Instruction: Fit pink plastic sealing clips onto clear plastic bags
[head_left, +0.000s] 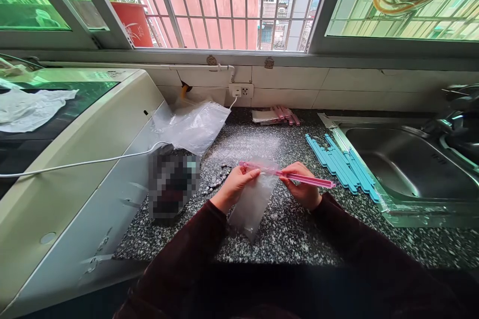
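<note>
My left hand [236, 185] pinches the top edge of a small clear plastic bag [253, 205] together with the left end of a pink bag sealing clip [311, 180]. Around the middle of that long, thin clip, my right hand [302, 192] has its fingers closed. The clip runs across the bag's top, and its right end sticks out past my right hand. Below my hands the bag hangs close over the speckled counter [292, 239]. How far the clip sits over the bag's edge is partly hidden by my fingers.
Several blue clips [342, 164] lie beside the metal sink [404, 159]. Pink clips [286, 114] and flat bags [265, 116] rest near the wall. At left are a large plastic bag [198, 122], a blurred phone-like object [174, 184] with a white cable [93, 160], and a stove [108, 124].
</note>
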